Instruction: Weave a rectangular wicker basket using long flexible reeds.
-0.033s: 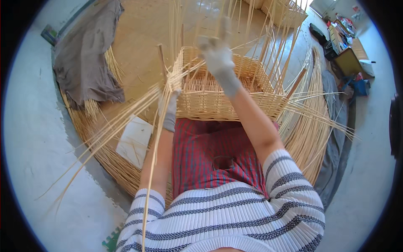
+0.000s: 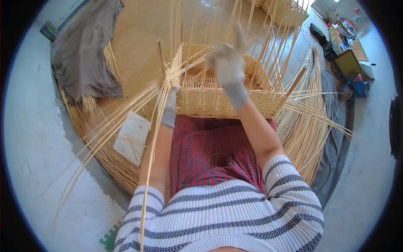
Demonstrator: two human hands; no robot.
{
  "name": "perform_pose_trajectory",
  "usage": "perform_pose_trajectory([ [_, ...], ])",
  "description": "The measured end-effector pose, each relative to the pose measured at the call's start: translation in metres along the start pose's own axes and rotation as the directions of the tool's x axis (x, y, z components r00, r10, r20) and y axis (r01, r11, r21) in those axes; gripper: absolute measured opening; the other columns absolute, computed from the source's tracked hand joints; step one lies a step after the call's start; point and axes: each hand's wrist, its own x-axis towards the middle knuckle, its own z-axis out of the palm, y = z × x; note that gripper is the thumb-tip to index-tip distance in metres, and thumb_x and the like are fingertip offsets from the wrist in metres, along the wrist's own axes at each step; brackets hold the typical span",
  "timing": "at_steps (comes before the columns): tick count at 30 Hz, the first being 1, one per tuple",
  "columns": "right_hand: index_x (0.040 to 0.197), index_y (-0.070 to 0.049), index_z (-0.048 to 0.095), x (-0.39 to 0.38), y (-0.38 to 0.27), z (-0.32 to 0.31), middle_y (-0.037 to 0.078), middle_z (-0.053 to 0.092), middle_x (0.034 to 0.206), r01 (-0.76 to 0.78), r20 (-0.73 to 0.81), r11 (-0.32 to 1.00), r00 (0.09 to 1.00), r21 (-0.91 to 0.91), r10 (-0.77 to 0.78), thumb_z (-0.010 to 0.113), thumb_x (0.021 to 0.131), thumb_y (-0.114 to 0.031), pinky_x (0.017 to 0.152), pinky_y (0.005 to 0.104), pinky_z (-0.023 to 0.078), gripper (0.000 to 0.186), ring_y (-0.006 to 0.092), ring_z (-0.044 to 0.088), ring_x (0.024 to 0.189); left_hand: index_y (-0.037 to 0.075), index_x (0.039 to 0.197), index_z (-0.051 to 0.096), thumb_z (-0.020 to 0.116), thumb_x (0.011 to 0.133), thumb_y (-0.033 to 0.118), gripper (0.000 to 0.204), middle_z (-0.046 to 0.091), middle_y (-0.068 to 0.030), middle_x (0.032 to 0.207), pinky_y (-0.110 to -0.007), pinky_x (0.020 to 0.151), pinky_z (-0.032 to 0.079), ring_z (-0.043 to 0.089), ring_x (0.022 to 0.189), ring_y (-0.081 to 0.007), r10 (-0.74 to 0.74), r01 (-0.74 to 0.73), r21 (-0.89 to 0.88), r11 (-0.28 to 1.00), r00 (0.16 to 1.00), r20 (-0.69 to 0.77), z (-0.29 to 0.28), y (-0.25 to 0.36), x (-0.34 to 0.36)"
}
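Note:
A pale wicker basket [image 2: 226,103] lies in front of my lap, its woven wall facing me and long upright canes rising from its rim. My left hand [image 2: 169,100], in a grey-white glove, is at the basket's left corner. Its thumb rests against the weave, while the other fingers are mostly hidden by a bunch of loose canes [image 2: 121,113] fanning out to the left. Over the basket's opening is my right hand [image 2: 230,67], also gloved and smeared by motion. Canes from the left corner reach toward it, but whether its fingers hold any is unclear.
Bundles of canes lie on the floor at right [image 2: 308,130] and left [image 2: 113,155], beside a white board [image 2: 132,138]. Grey cloth [image 2: 88,54] covers another bundle. At the far right stands a cluttered cabinet [image 2: 350,63]; another basket [image 2: 289,14] sits beyond.
My right hand has moved a little to the right and nearer to me above the basket. The left hand stays at the left corner, and the loose canes at left have swung slightly.

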Motion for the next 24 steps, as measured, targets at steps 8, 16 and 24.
perform_pose_trajectory([
  [8, 0.103, -0.011, 0.068, -0.148, 0.115, -0.052, 0.006, 0.070, 0.095, -0.577, 0.343, 0.162, 0.662, 0.800, 0.666, 0.063, 0.096, -0.021, 0.067, 0.0291, 0.056, 0.014, 0.0194, 0.069, 0.087, 0.002, 0.103, 0.065, 0.058, 0.093, 0.022, 0.024, 0.063, -0.0078, 0.092, -0.032, 0.077, 0.052, 0.062, 0.084, -0.0196, 0.062, -0.121, -0.191, 0.974, 0.956, -0.288, 0.011, -0.015, -0.040],
  [16, 0.112, -0.010, 0.064, -0.127, 0.077, -0.047, 0.004, 0.071, 0.101, -0.594, 0.184, 0.367, 0.668, 0.716, 0.721, 0.062, 0.096, -0.017, 0.067, 0.0283, 0.055, 0.017, 0.0179, 0.070, 0.086, -0.001, 0.109, 0.058, 0.058, 0.096, 0.020, 0.024, 0.066, -0.0125, 0.097, -0.029, 0.060, 0.055, 0.068, 0.071, -0.0179, 0.064, -0.228, 0.287, 0.930, 0.872, 0.486, 0.063, 0.082, -0.065],
  [24, 0.149, -0.018, 0.037, 0.020, 0.023, -0.018, 0.013, 0.064, 0.116, -0.198, 0.131, 0.960, 0.976, 0.198, 0.174, 0.056, 0.091, -0.002, 0.064, 0.0303, 0.054, 0.063, 0.0176, 0.065, 0.092, 0.000, 0.088, 0.059, 0.059, 0.098, 0.031, 0.033, 0.060, -0.0066, 0.069, -0.029, 0.049, 0.051, 0.068, 0.059, -0.0147, 0.141, -0.251, 0.252, 0.935, 0.912, 0.384, 0.068, 0.066, -0.063],
])
